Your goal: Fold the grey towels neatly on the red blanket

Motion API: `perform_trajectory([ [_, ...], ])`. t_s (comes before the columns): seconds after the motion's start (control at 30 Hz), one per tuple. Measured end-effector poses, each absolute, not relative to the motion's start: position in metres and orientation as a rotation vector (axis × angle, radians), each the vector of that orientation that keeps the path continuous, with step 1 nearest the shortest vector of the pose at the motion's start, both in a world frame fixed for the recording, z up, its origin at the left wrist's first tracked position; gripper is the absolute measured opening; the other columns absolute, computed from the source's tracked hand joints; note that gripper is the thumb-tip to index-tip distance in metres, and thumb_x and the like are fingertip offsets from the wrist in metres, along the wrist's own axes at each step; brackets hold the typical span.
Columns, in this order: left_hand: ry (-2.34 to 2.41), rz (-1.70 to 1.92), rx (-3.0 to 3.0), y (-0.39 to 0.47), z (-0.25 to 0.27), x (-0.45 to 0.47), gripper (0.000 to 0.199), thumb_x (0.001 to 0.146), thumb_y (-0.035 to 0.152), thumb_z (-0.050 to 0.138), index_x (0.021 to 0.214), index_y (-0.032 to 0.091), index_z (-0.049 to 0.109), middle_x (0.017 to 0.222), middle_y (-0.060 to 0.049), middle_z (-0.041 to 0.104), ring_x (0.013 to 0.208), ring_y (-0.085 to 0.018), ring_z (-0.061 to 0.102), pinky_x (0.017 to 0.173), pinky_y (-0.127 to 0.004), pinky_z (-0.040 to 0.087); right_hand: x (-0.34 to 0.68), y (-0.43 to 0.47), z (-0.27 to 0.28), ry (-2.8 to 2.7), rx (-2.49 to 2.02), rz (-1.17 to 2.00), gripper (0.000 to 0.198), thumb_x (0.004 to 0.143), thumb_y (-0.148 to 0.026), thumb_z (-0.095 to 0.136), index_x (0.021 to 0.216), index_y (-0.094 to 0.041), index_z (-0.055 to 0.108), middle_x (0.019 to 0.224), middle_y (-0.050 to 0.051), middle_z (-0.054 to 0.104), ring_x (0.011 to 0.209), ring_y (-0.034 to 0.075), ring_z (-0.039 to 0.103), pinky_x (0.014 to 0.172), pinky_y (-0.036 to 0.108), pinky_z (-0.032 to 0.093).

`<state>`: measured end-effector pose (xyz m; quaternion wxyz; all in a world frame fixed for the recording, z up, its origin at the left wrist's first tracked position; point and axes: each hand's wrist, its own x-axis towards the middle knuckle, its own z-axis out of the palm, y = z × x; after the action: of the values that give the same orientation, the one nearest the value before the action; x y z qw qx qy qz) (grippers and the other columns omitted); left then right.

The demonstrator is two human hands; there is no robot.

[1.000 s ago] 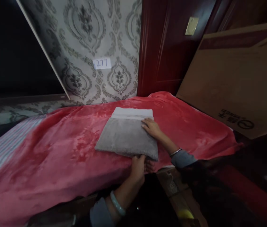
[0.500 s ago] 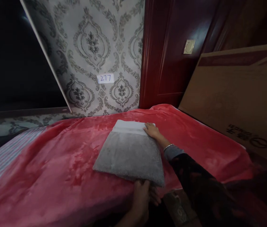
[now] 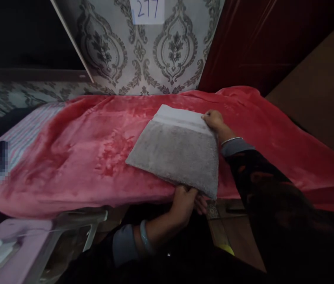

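Note:
A grey fleecy cloth (image 3: 179,154) with a white band along its far side lies at a slant on a red plush blanket (image 3: 75,157). My right hand (image 3: 214,119) pinches the far right corner of the white band between thumb and fingers. At the near edge, my left hand (image 3: 184,201) grips the cloth from below. Its thumb and index finger close on that edge while the other fingers stick out to the right, partly hidden. The cloth's near right corner hangs close to the blanket's front edge.
Behind the blanket stands a patterned wall with a paper label (image 3: 148,11) marked 277. A dark screen (image 3: 28,35) is at upper left, a cardboard box (image 3: 317,86) at right. Pink furniture (image 3: 34,236) and a clear-sided container (image 3: 66,244) stand at lower left.
My view has tilted down, so the cloth and both hands appear higher. The right hand, earlier laid over the white band's corner, now pinches it. The left hand keeps its grip.

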<state>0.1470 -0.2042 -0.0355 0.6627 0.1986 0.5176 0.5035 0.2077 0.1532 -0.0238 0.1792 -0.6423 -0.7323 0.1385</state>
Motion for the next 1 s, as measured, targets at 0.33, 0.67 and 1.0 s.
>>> perform_trajectory([
  [0.33,1.164,1.14,0.507,-0.206,-0.04,0.147,0.032,0.066,0.046,0.057,0.056,0.016,0.058,0.051,-0.006,0.06,0.039,-0.012,0.055,0.039,-0.022,0.036,0.204,0.152,-0.024,-1.966,-1.814,0.43,0.021,0.085,-0.031,0.063,0.1,-0.019,0.072,0.111,0.012,0.07,0.104,0.027,0.062,0.09,0.043,0.05],
  [0.67,1.179,1.103,0.533,-0.207,-0.045,0.145,0.03,0.068,0.045,0.059,0.056,0.017,0.056,0.048,-0.004,0.058,0.038,-0.012,0.053,0.038,-0.022,0.036,0.194,0.136,-0.019,-1.973,-1.86,0.375,0.026,0.094,-0.029,0.054,0.11,-0.015,0.068,0.12,0.017,0.066,0.113,0.029,0.061,0.094,0.047,0.048],
  [1.0,1.147,1.091,0.575,-0.208,-0.045,0.141,0.048,0.067,0.062,0.063,0.057,0.016,0.057,0.052,-0.007,0.061,0.039,-0.012,0.055,0.039,-0.022,0.037,0.195,0.059,-0.001,-2.227,-1.545,0.215,0.055,0.094,-0.036,0.052,0.147,-0.021,0.048,0.158,0.016,0.037,0.148,0.037,0.024,0.112,0.064,0.028],
])
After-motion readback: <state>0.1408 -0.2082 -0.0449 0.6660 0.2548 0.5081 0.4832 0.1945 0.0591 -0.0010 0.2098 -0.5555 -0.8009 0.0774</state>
